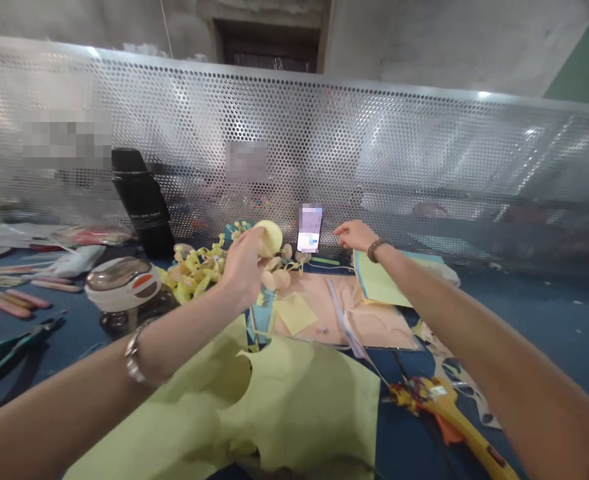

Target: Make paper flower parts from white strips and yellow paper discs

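Note:
My left hand (243,268) is closed on a round pale-yellow paper piece (271,237), holding it up by its left edge. Beneath and beside that hand lie yellow paper flowers (194,272) and several peach-coloured round pieces (280,279). My right hand (358,235) reaches forward to the right of a lit phone (310,230), apart from it, fingers loosely bent and nothing visible in them. Below my right wrist rests a stack of yellow and blue sheets (384,277). Across the front spreads a yellow sheet (314,387) with rounded cut-outs.
A yellow glue gun (454,413) lies at front right. On the left are a black bottle (143,203), a white-and-brown lidded container (124,287) and green-handled pliers (19,347). Peach sheets (374,320) lie mid-table. A perforated metal panel (274,113) stands behind.

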### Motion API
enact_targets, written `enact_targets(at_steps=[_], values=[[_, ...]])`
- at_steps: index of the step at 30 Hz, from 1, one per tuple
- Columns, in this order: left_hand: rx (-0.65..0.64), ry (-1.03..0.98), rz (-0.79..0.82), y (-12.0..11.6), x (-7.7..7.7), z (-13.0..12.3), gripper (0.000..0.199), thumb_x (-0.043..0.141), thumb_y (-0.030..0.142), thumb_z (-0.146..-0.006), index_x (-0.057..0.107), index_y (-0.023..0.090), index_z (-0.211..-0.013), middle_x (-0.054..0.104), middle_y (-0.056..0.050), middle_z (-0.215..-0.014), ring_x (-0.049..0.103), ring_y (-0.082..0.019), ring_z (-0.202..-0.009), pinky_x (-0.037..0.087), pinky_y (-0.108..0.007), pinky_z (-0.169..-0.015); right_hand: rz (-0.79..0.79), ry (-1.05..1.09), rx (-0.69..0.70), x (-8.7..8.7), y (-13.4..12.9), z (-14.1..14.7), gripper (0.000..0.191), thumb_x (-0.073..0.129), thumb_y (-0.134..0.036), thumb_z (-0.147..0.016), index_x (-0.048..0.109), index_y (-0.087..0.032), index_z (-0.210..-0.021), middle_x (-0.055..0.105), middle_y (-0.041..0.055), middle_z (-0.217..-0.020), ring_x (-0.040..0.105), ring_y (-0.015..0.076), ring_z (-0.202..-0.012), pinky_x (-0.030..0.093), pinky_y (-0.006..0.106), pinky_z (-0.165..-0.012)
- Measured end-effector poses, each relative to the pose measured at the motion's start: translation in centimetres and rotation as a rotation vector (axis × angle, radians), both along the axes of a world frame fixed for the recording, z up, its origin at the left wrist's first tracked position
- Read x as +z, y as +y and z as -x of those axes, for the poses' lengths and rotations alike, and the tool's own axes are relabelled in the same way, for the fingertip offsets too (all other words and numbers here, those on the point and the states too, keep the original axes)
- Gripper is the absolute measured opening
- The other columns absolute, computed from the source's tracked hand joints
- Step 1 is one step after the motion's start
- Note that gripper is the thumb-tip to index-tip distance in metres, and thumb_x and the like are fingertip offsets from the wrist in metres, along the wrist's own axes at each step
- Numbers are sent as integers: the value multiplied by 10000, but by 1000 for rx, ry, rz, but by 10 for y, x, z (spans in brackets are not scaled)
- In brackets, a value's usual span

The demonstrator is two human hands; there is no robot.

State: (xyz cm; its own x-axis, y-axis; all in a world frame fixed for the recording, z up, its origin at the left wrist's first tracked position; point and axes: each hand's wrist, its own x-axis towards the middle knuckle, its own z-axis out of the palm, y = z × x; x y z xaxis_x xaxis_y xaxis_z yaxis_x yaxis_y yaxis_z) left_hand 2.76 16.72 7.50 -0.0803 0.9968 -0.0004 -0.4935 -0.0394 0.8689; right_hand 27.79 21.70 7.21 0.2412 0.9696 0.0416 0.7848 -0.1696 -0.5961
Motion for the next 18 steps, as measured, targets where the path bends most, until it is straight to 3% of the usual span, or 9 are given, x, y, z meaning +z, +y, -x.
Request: enact_targets(at_steps=[4,7,11,14,18], values=[[-83,-11,41,-69,-16,31,81,625,237,-815,653,179,-865,628,-37,-1018,569,-123,-854,461,-201,-650,-50,-230,118,9,-81,27,172,587,-294,-882,719,-186,-904,719,37,-821,651,213,-856,475,340,-807],[-92,102,159,-109,-36,50,179,660,353,-803,657,202,-899,614,-28,-973,547,-135,-838,437,-197,-630,-103,-349,174,2,-151,45,172,593,-314,-855,733,-242,-925,747,24,-869,664,236,-873,459,314,-740],[-174,340,-65,-143,-69,69,265,576,449,-850,645,199,-793,598,-21,-840,530,-160,-832,439,-209,-676,-217,-525,287,-20,-232,55,221,512,-365,-907,715,-292,-953,754,-9,-968,695,199,-842,475,288,-687],[-208,535,-275,-157,-89,79,308,492,432,-909,630,197,-767,611,-23,-797,529,-156,-764,432,-210,-630,-212,-535,321,-33,-267,52,202,511,-325,-910,703,-286,-958,754,-12,-950,700,185,-829,490,287,-694],[-269,713,-531,-168,-99,87,269,444,307,-950,635,201,-792,619,-12,-747,533,-125,-656,436,-197,-608,-150,-510,269,-37,-274,40,223,485,-313,-921,705,-288,-901,757,-25,-923,706,177,-803,494,274,-669]])
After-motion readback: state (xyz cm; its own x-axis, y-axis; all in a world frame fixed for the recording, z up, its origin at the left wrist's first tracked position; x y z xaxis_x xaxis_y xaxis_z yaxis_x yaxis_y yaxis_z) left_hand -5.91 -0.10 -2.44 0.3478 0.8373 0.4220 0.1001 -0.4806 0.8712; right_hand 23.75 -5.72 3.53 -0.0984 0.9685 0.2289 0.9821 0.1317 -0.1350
